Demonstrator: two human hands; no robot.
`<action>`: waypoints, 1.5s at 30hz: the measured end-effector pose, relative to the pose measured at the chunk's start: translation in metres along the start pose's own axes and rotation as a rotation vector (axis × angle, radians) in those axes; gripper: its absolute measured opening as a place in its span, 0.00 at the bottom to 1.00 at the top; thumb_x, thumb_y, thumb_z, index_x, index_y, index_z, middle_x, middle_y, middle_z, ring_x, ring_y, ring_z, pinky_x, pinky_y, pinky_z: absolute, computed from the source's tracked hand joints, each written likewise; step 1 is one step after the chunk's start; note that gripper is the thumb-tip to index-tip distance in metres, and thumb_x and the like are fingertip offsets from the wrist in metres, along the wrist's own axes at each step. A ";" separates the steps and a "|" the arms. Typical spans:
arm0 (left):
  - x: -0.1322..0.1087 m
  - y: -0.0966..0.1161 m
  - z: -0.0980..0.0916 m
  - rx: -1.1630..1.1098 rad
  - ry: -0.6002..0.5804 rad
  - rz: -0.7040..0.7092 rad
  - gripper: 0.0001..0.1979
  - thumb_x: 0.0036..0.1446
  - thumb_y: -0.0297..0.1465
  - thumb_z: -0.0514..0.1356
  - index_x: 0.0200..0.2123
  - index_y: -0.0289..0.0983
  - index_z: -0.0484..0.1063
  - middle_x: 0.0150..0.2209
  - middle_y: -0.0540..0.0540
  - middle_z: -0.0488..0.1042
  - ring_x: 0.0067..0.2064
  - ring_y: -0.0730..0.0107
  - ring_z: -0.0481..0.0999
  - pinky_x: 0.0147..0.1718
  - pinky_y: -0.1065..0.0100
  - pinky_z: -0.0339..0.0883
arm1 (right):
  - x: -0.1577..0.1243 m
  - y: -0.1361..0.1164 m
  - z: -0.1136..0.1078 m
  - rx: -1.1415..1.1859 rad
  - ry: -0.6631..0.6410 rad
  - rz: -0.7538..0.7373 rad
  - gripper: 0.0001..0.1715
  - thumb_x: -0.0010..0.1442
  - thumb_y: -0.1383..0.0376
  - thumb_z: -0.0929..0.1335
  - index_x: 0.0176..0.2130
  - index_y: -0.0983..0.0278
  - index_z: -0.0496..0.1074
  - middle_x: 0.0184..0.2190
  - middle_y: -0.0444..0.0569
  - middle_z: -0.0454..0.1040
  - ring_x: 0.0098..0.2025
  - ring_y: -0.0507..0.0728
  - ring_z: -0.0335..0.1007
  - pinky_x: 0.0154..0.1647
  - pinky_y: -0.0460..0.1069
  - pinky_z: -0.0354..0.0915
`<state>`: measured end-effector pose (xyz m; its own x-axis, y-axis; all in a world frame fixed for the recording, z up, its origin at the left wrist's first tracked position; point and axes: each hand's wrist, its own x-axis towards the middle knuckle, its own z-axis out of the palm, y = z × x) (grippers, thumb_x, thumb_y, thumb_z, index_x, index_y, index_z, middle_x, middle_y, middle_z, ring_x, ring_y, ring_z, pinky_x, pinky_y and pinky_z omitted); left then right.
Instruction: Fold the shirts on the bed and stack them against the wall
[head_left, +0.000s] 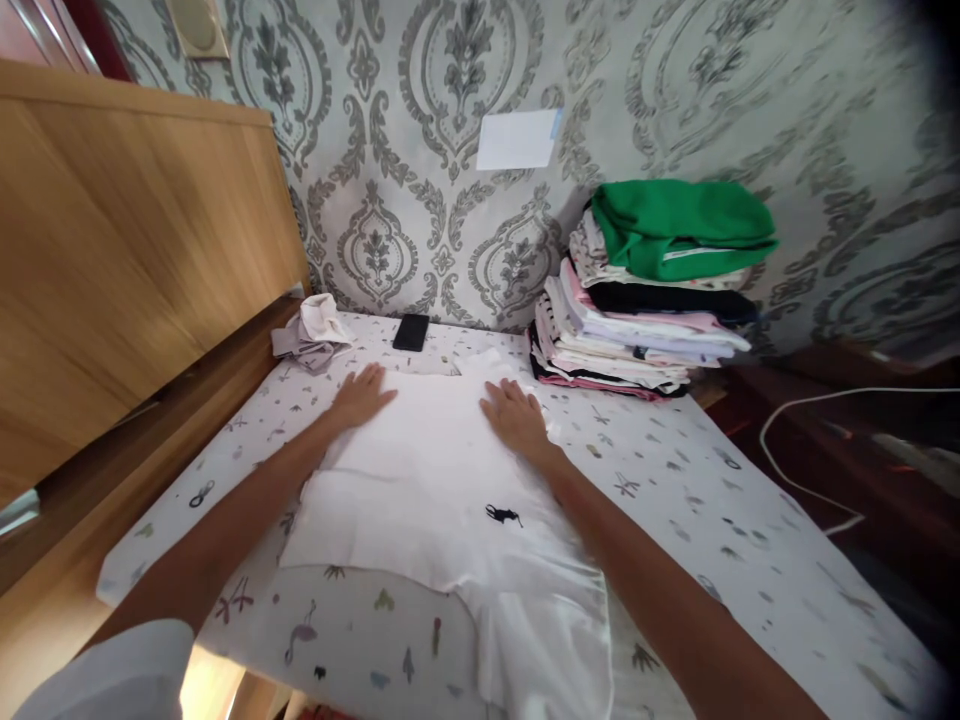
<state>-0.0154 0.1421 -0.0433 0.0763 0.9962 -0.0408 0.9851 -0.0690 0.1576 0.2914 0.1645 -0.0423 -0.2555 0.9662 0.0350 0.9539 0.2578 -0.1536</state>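
While both hands press on it, the white shirt (442, 450): lies spread on the printed sheet (652, 480), one longer section reaching toward the person.
Left hand (361, 397): palm down, fingers extended, at the shirt's far left edge.
Right hand (517, 415): palm down, fingers loosely spread, on the far right part of the shirt, well apart from the left hand.
Emblem (502, 515): small black figure on the shirt, its details too small to make out.
Green garment (682, 225): folded on top of the clothes stack (622, 350) at right; its white label (690, 253) is too blurred to read.
Phone (411, 332): black, flat on the sheet near the wall.
Crumpled cloths (319, 330): pale pink and grey, left of the phone.
Wall card (517, 140): white with a blue corner, against scrolled grey wallpaper (442, 220).
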 end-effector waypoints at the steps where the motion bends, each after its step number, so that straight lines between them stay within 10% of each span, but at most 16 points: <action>1: -0.001 -0.012 -0.003 0.006 0.020 -0.047 0.33 0.68 0.45 0.42 0.69 0.32 0.50 0.73 0.33 0.46 0.74 0.53 0.43 0.68 0.47 0.40 | 0.000 0.002 -0.001 -0.006 0.013 0.003 0.31 0.72 0.56 0.54 0.68 0.63 0.57 0.72 0.57 0.51 0.73 0.65 0.43 0.69 0.63 0.46; 6: -0.022 -0.054 -0.018 0.003 0.091 -0.085 0.30 0.68 0.41 0.45 0.67 0.28 0.54 0.70 0.27 0.51 0.71 0.47 0.52 0.66 0.47 0.46 | -0.040 -0.037 -0.009 0.034 0.090 -0.144 0.24 0.70 0.63 0.58 0.60 0.69 0.68 0.66 0.64 0.61 0.69 0.68 0.52 0.67 0.63 0.50; 12: -0.045 -0.039 -0.021 -0.022 0.148 0.167 0.25 0.67 0.38 0.46 0.62 0.31 0.62 0.67 0.35 0.61 0.68 0.57 0.58 0.67 0.59 0.49 | -0.160 -0.168 -0.004 0.176 -0.010 -1.008 0.17 0.66 0.55 0.65 0.44 0.65 0.73 0.46 0.58 0.74 0.48 0.64 0.67 0.47 0.57 0.68; 17: -0.051 -0.030 -0.012 -0.078 0.063 0.285 0.28 0.67 0.40 0.44 0.63 0.31 0.62 0.67 0.35 0.61 0.67 0.57 0.60 0.66 0.58 0.52 | -0.180 -0.209 0.005 0.067 -0.009 -1.010 0.09 0.64 0.75 0.63 0.43 0.69 0.70 0.40 0.59 0.73 0.44 0.63 0.66 0.39 0.55 0.68; 31: -0.058 -0.026 -0.014 0.011 0.042 0.212 0.27 0.68 0.37 0.41 0.65 0.32 0.60 0.70 0.35 0.57 0.70 0.57 0.55 0.67 0.52 0.49 | -0.188 -0.195 -0.020 0.430 -0.248 -1.020 0.14 0.66 0.68 0.64 0.51 0.67 0.70 0.45 0.54 0.75 0.47 0.58 0.68 0.52 0.52 0.66; 38: -0.099 0.003 -0.016 -0.030 0.106 0.154 0.30 0.66 0.41 0.44 0.66 0.32 0.55 0.69 0.34 0.57 0.69 0.53 0.56 0.66 0.52 0.50 | -0.207 -0.093 -0.046 0.574 -0.072 -0.752 0.16 0.69 0.66 0.62 0.53 0.67 0.71 0.49 0.56 0.75 0.52 0.59 0.70 0.55 0.55 0.68; 45: -0.157 -0.023 -0.033 -0.210 0.074 -0.206 0.30 0.56 0.49 0.52 0.53 0.33 0.66 0.44 0.39 0.74 0.46 0.53 0.75 0.44 0.58 0.69 | -0.232 -0.016 -0.035 0.656 0.073 -0.467 0.13 0.69 0.67 0.62 0.47 0.62 0.74 0.47 0.54 0.76 0.48 0.57 0.75 0.48 0.55 0.74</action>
<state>-0.0555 -0.0110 -0.0078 -0.1411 0.9898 -0.0220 0.9247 0.1396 0.3543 0.3406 -0.0640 -0.0132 -0.5723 0.7634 0.2994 0.4588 0.6007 -0.6547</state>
